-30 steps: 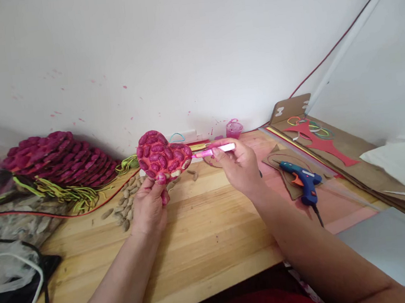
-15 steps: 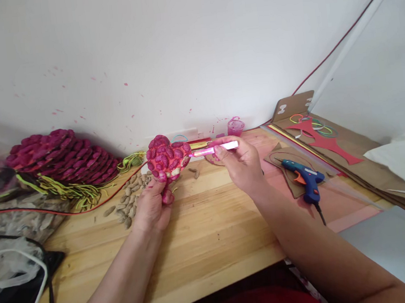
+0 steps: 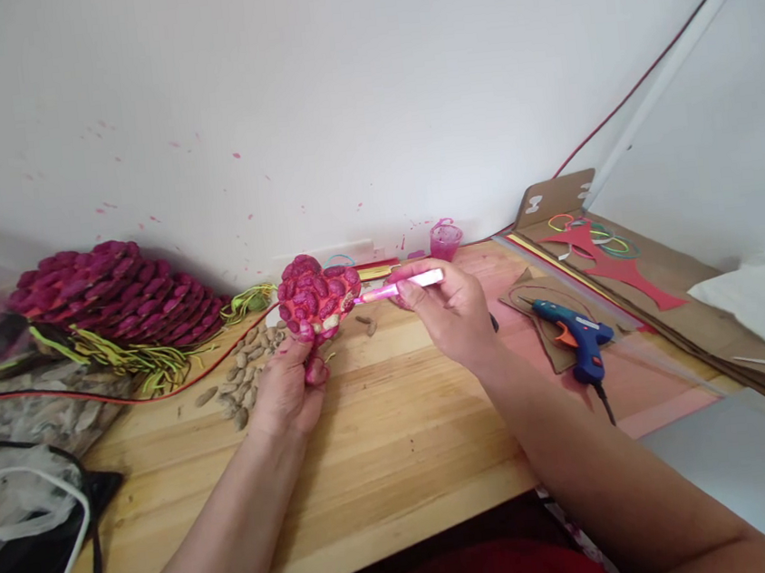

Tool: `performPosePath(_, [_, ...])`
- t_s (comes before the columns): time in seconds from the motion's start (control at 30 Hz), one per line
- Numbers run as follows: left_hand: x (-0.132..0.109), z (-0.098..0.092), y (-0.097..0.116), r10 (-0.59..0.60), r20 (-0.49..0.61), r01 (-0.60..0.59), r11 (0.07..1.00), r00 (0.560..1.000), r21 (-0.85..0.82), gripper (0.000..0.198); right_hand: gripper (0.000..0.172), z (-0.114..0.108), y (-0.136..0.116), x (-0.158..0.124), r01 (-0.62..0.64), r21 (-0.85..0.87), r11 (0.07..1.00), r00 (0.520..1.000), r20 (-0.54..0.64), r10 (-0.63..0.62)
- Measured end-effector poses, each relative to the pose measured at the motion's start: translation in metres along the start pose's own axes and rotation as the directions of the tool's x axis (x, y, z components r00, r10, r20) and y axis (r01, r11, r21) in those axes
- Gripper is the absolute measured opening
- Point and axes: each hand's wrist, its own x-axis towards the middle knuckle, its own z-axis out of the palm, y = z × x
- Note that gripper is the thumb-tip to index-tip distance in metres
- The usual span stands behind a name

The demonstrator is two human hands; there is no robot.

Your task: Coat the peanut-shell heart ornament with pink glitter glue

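My left hand (image 3: 292,389) grips the lower end of a peanut-covered piece (image 3: 315,292) and holds it up above the table. Most of its peanuts are painted magenta over a red-orange base; a few at the lower right still show pale shell. In my right hand (image 3: 452,311) is a paintbrush (image 3: 388,291) with a white handle end and a pink-stained front. Its tip meets the right edge of the piece, near the pale peanuts. Loose unpainted peanuts (image 3: 242,379) lie on the wooden table (image 3: 388,468) behind my left hand.
Stacked magenta peanut pieces (image 3: 116,296) with yellow-green strings stand at the left. A pink-stained cup (image 3: 445,240) is by the wall. On the right lie a blue glue gun (image 3: 577,335), red cut-outs (image 3: 628,279) and cardboard (image 3: 673,320). A red-black cable (image 3: 188,386) crosses the left side.
The brush and my right hand have shifted slightly left and down along the piece's right edge. My left hand and the piece are nearly still.
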Motion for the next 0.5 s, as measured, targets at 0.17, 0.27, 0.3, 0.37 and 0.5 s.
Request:
performPosePath(0.17, [-0.0016,0.0021,0.0012,-0.029,-0.034,0.029,0.999,0.999,-0.023,0.028,0.026,-0.0006,-0.0022,0.0002,0.037,-0.048,0.998,0.997,-0.068,-0.040])
performPosePath(0.27, [-0.0022,0.0021,0.0012,-0.060,-0.020,0.060,0.998,0.998,-0.020,0.028,0.025,0.0005,-0.0037,0.0002,0.021,0.015,1.000,0.999,-0.027,-0.020])
performPosePath(0.3, [-0.0023,0.0021,0.0011,-0.069,-0.012,0.069,0.997,0.998,-0.018,0.027,0.025,0.0011,-0.0035,0.0000,0.017,0.037,0.999,1.000,-0.010,-0.016])
performPosePath(0.37, [-0.0026,0.0023,0.0010,-0.078,-0.001,0.078,0.997,0.997,-0.021,0.026,0.025,0.0018,-0.0031,0.0000,0.012,0.048,0.999,1.000,-0.015,-0.011])
performPosePath(0.5, [-0.0035,0.0030,0.0013,-0.084,0.001,0.084,0.996,0.996,-0.040,0.025,0.026,0.0008,-0.0041,0.0003,0.031,0.006,0.999,0.997,-0.071,-0.031])
